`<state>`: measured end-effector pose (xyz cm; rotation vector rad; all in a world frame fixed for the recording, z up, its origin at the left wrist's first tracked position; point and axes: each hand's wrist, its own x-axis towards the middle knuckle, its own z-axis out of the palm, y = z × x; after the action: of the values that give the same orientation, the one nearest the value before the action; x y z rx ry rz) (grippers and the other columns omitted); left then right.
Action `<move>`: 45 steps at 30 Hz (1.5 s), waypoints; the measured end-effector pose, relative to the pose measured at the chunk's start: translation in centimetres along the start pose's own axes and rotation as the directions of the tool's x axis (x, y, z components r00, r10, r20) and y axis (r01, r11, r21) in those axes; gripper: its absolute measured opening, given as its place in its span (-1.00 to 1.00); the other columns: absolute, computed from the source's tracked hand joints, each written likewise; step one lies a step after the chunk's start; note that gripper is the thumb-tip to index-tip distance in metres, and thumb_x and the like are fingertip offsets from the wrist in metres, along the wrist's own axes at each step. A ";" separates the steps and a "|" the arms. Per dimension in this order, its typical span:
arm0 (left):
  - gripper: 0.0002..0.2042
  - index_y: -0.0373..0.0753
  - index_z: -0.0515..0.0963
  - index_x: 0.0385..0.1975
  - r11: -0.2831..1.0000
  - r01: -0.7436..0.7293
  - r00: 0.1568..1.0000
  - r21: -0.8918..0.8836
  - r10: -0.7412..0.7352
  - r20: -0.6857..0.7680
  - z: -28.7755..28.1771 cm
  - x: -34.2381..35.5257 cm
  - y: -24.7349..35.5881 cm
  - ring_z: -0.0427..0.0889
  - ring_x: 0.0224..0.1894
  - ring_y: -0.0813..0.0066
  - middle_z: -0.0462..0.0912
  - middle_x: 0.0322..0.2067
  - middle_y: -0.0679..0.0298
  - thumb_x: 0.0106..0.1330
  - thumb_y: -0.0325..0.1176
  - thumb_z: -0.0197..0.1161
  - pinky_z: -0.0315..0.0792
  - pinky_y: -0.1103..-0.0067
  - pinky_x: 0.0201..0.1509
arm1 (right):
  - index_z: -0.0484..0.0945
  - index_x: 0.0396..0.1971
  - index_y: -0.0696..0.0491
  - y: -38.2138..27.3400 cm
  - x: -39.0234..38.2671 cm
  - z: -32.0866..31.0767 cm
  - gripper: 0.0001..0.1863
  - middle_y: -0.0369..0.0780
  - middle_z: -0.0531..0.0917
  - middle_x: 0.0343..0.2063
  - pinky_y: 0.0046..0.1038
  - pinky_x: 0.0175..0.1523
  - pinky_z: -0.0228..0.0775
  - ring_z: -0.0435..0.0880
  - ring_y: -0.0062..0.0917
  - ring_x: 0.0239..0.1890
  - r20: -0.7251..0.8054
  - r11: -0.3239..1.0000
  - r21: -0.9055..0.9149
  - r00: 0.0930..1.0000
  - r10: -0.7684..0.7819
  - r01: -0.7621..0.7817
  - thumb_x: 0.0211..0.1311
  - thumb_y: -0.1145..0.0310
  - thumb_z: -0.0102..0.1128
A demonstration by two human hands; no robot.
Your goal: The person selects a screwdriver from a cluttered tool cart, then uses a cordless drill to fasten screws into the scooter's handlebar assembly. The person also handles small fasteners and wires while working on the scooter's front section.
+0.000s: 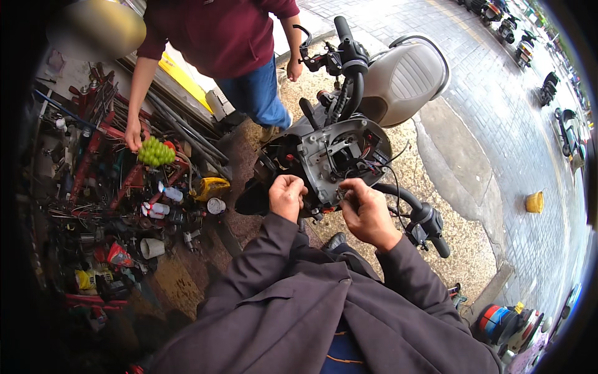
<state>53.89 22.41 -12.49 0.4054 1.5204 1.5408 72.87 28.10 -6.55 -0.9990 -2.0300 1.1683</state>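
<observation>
In front of me stands a motorcycle with its grey front housing (314,165) opened up, and a bundle of wires (374,162) shows inside. My left hand (287,196) is closed at the housing's near edge; whatever its fingers hold is hidden. Just to the right, my right hand (369,213) has thumb and forefinger pinched together beside the wires, on something too small to make out. A black cable (397,196) loops past this hand toward the handlebar grip (440,246) on the right.
The motorcycle's seat (402,81) lies beyond the bars. Another person in a maroon top (215,37) stands at the far left, holding green grapes (156,152) over a cluttered rack of tools (90,159). Wire spools (498,321) sit at the lower right; a yellow bucket (534,202) stands on the paving.
</observation>
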 end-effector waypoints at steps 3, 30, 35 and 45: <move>-0.82 -0.35 0.49 -0.29 0.995 -0.048 0.998 0.090 0.051 -0.037 -0.5 3.1 -0.3 0.46 -0.51 0.67 0.58 -0.45 0.31 0.28 -0.37 0.27 0.38 0.67 -0.42 | 0.58 -0.08 0.10 0.3 1.6 -0.3 -0.66 -0.11 0.60 -0.50 -0.37 -0.30 0.49 0.64 -0.26 -0.46 -0.028 0.998 0.027 0.998 -0.060 0.061 0.10 0.63 0.14; -0.76 -0.32 0.64 -0.18 0.922 0.350 0.832 -0.164 -0.225 0.507 1.3 9.7 -0.6 0.70 -0.27 0.44 0.72 -0.29 0.26 0.14 -0.52 0.25 0.57 0.50 -0.10 | 0.59 -0.34 0.13 5.2 9.6 3.9 -0.87 -0.01 0.62 -0.41 -0.14 -0.19 0.48 0.64 -0.01 -0.30 -0.198 0.971 -0.229 0.974 -0.110 0.063 0.07 0.56 0.23; -0.78 -0.35 0.65 -0.21 0.910 0.364 0.853 -0.198 -0.240 0.464 1.6 9.7 -1.3 0.72 -0.30 0.41 0.73 -0.31 0.24 0.12 -0.54 0.24 0.60 0.48 -0.15 | 0.58 -0.36 0.15 5.5 9.9 4.0 -0.87 -0.01 0.64 -0.42 -0.16 -0.20 0.49 0.65 -0.01 -0.31 -0.221 0.974 -0.223 0.971 -0.091 0.041 0.04 0.56 0.27; -0.77 -0.38 0.63 -0.17 0.929 0.295 0.898 -0.222 -0.190 0.397 2.0 10.0 -2.6 0.73 -0.33 0.41 0.74 -0.30 0.23 0.15 -0.57 0.28 0.63 0.47 -0.19 | 0.58 -0.41 0.15 5.5 9.5 3.7 -0.90 -0.02 0.63 -0.47 -0.22 -0.29 0.48 0.65 -0.04 -0.39 -0.201 0.978 -0.203 0.976 -0.081 0.039 0.02 0.58 0.28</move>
<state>51.04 30.90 -18.04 0.3055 1.0024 1.3608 66.54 36.14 -11.99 -1.0975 -2.0197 0.8044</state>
